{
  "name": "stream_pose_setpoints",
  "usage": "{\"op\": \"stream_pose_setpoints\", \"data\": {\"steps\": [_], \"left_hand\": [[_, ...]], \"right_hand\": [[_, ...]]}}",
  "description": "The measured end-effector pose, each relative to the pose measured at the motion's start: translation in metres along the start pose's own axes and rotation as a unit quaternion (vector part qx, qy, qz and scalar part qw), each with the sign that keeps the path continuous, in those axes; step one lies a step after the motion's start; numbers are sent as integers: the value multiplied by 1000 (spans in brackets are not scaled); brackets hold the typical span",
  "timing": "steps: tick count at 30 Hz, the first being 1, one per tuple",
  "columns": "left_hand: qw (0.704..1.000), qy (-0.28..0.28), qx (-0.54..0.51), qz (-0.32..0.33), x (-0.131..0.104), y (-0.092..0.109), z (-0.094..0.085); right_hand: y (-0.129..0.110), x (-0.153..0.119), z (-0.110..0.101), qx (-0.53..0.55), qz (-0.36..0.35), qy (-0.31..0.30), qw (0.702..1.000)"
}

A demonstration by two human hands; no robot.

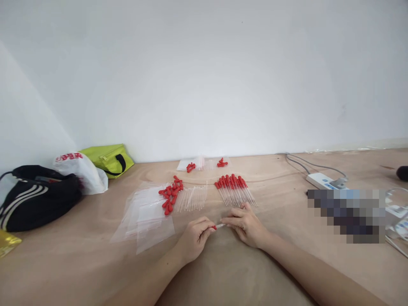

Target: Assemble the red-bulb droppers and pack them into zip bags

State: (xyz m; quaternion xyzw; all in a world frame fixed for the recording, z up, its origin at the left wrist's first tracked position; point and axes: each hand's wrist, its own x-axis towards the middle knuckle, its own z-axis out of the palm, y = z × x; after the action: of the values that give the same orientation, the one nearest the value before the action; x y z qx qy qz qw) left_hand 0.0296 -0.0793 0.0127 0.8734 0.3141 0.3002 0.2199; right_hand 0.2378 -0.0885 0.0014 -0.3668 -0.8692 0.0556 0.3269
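Observation:
My left hand (196, 238) is closed around a red rubber bulb (214, 227), most of it hidden by the fingers. A clear glass dropper tube (220, 225) runs from the bulb to my right hand (245, 225), whose fingers pinch its other end. Just beyond my right hand lies a row of droppers with red bulbs fitted (234, 187). To the left of that row are bare clear tubes (193, 198), side by side. Loose red bulbs (171, 193) lie in a pile, partly on flat clear zip bags (140, 221).
More red bulbs (222, 162) and bags sit near the wall. At the left are a black drawstring bag (41, 199), a white plastic bag (79, 172) and a lime-green bag (110, 159). A white power strip (320, 180) with grey cables is on the right, beside a pixelated area.

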Motion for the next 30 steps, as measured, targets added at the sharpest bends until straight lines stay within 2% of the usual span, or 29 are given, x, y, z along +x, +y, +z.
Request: {"op": "stream_pose_setpoints", "data": {"steps": [5,11,21,30], "left_hand": [[1000,-28,7,-7,-1,2,-1],[999,-18,30,4,-2,1,0],[995,-54,64,46,-4,7,0],[996,-19,71,49,0,-2,2]], "right_hand": [[1,0,1,-37,-22,11,999],[-8,0,0,-78,-23,-1,997],[-23,-1,5,1,48,-58,997],[-21,8,1,-41,34,-74,996]]}}
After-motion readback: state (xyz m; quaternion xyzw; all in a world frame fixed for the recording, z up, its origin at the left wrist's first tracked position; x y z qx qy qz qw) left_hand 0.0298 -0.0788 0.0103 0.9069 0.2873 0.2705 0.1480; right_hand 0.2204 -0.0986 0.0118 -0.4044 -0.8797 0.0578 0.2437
